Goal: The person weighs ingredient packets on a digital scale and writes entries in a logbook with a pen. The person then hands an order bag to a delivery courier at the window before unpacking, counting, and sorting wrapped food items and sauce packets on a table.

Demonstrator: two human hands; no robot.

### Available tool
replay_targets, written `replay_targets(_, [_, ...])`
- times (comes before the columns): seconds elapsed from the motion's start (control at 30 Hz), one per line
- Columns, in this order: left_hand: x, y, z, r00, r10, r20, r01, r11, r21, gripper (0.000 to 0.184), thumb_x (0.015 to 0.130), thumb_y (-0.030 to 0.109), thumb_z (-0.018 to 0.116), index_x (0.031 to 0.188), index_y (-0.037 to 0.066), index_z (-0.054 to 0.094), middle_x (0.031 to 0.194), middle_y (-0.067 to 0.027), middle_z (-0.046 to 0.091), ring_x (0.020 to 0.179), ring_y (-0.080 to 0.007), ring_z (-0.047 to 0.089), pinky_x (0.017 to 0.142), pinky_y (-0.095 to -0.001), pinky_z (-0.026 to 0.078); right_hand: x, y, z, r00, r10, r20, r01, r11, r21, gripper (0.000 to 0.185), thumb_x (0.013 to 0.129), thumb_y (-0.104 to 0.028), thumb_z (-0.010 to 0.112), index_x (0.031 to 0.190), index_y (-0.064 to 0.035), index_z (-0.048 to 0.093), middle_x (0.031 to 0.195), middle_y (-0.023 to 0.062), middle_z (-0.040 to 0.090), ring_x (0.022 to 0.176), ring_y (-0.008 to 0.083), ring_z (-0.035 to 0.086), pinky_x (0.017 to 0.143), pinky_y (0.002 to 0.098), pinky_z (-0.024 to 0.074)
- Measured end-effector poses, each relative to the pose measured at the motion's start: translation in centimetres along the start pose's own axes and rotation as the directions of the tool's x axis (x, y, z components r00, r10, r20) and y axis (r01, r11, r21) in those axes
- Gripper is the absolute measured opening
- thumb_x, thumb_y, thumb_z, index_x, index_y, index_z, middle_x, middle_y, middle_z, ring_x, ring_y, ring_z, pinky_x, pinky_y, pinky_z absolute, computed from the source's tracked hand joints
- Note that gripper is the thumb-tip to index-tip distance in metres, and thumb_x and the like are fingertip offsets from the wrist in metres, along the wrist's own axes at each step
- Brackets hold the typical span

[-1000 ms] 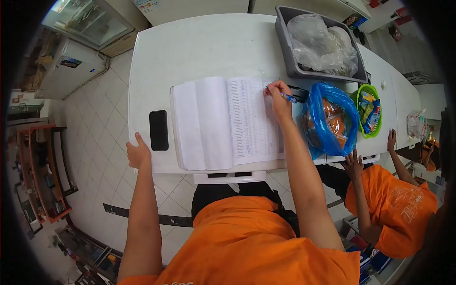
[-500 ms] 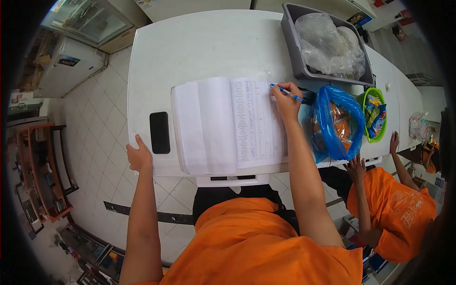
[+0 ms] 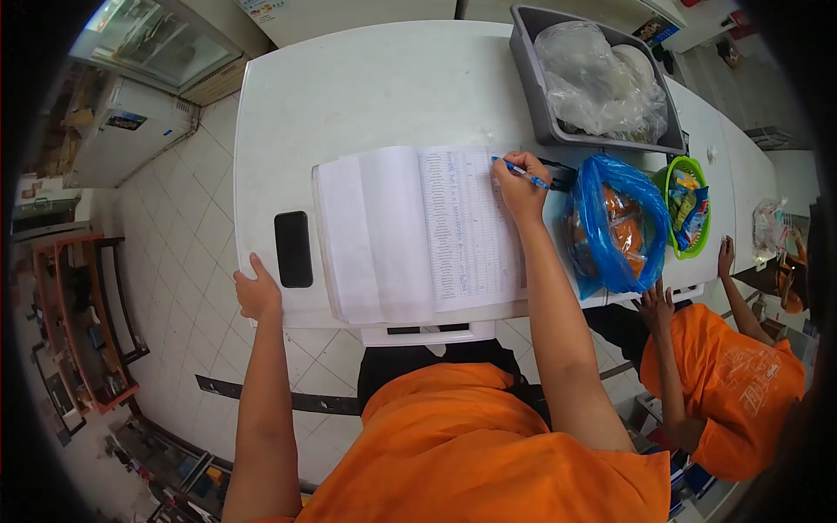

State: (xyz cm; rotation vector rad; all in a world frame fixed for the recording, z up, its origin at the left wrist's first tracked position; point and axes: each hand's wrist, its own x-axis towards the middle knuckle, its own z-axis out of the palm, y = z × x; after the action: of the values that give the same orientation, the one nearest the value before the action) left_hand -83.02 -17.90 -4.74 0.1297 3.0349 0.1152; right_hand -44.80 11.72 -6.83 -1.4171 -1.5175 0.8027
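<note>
My right hand (image 3: 525, 185) is closed around a blue pen (image 3: 534, 179), its tip over the upper right part of an open ledger (image 3: 471, 227). Small printed rows and handwritten marks fill the right page; the left page (image 3: 370, 231) looks blank. At the table's near left corner, my left hand (image 3: 259, 292) grips the table edge (image 3: 241, 261), thumb on top and fingers curled partly out of sight. Between that hand and the ledger lies a black phone (image 3: 294, 249), face up with a dark screen.
Right of the ledger stand a blue plastic bag (image 3: 593, 187) of orange packets and a green basket (image 3: 704, 235) of colourful packets. Behind them is a grey bin (image 3: 534, 87) with clear plastic bags. A co-worker in an orange shirt (image 3: 741, 383) sits at the right.
My right hand and the pen have shifted very slightly left on the page. My left hand keeps its place at the table corner, and the whole view has moved a little.
</note>
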Motion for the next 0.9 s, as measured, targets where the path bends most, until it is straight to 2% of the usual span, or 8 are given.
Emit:
replay_targets(0.43, [0.4,-0.7,1.2,0.991,0.044,-0.123,-0.046,0.999,-0.013,0.076,0.097,0.069,0.042,0.131,0.003,0.056,0.125,-0.0198,0.067,0.118,-0.0405,0.062,0.095,-0.0628,0.042,-1.9,-1.0,-0.7,0.977,-0.214,-0.014,0.214,0.974,0.069,0.01,0.078,-0.002,0.071,0.081,-0.002,0.062,0.08,0.011,0.062,0.074,0.0234,0.061,0.071,0.035,0.0497])
replay_targets(0.47, [0.3,-0.3,1.1,0.993,0.033,-0.115,-0.035,0.999,-0.017,0.076,0.097,0.069,0.042,0.131,0.003,0.056,0.126,-0.0198,0.067,0.118,-0.0406,0.062,0.095,-0.0629,0.043,-1.9,-1.3,-1.1,0.882,-0.47,0.042,0.468,0.882,0.053,0.013,0.08,0.002,0.069,0.09,-0.0032,0.062,0.086,0.0079,0.061,0.078,0.0217,0.06,0.071,0.0309,0.0487])
replay_targets(0.53, [0.1,-0.6,1.1,0.992,0.042,-0.12,-0.044,0.999,-0.015,0.076,0.096,0.07,0.042,0.13,0.003,0.057,0.126,-0.0195,0.066,0.117,-0.0406,0.062,0.094,-0.0629,0.043,-2.5,-0.4,-1.7,0.845,-0.342,0.411,0.341,0.937,0.079,0.024,0.078,0.002,0.068,0.101,-0.0044,0.063,0.112,0.0146,0.061,0.101,0.0298,0.061,0.086,0.0333,0.0481])
replay_targets(0.6, [0.1,-0.7,0.8,0.991,0.054,-0.12,-0.057,0.998,-0.02,0.076,0.096,0.07,0.042,0.129,0.003,0.057,0.124,-0.019,0.067,0.116,-0.0403,0.063,0.093,-0.0624,0.044,-2.6,-1.2,-1.6,0.853,-0.342,0.393,0.368,0.93,0.009,0.04,0.076,-0.008,0.073,0.114,-0.0029,0.063,0.13,0.0173,0.058,0.123,0.0336,0.055,0.103,0.0418,0.043])
replay_targets(0.7, [-0.2,-0.2,-0.2,0.995,0.042,-0.086,-0.045,0.998,-0.032,0.074,0.097,0.069,0.042,0.127,0.003,0.058,0.122,-0.0187,0.067,0.115,-0.0398,0.063,0.092,-0.0614,0.044,0.7,-7.3,-6.7,0.684,-0.725,0.075,0.673,0.588,-0.448,0.057,0.079,-0.022,0.077,0.13,-0.0047,0.06,0.14,0.0172,0.056,0.135,0.0356,0.046,0.107,0.0454,0.0384])
replay_targets(0.77, [-0.3,-0.4,-0.4,0.996,0.043,-0.081,-0.045,0.999,-0.027,0.073,0.097,0.069,0.042,0.125,0.004,0.058,0.121,-0.0187,0.067,0.114,-0.0396,0.063,0.092,-0.061,0.045,4.0,-12.1,-9.2,0.696,-0.646,-0.315,0.324,0.673,-0.665,0.062,0.079,-0.027,0.079,0.134,-0.0063,0.06,0.134,0.0181,0.06,0.133,0.0385,0.048,0.107,0.0478,0.0375])
replay_targets(0.87, [-0.3,-0.6,-0.4,0.998,0.041,-0.052,-0.043,0.999,-0.027,0.073,0.096,0.069,0.043,0.125,0.004,0.059,0.123,-0.019,0.066,0.115,-0.0395,0.062,0.091,-0.0616,0.045,10.1,-11.2,-12.3,0.974,-0.206,-0.098,0.031,0.544,-0.839,0.057,0.082,-0.028,0.078,0.131,-0.0055,0.061,0.121,0.0175,0.067,0.117,0.0368,0.06,0.099,0.0471,0.0444])
replay_targets(0.9, [-0.3,-0.8,-0.4,0.998,0.04,-0.044,-0.041,0.998,-0.041,0.072,0.096,0.069,0.044,0.126,0.004,0.058,0.123,-0.0185,0.066,0.116,-0.0392,0.061,0.092,-0.0619,0.044,12.6,-9.9,-13.4,0.989,-0.126,-0.08,0.034,0.711,-0.703,0.053,0.084,-0.029,0.076,0.13,-0.0052,0.062,0.118,0.0158,0.068,0.111,0.0345,0.063,0.096,0.0453,0.0466])
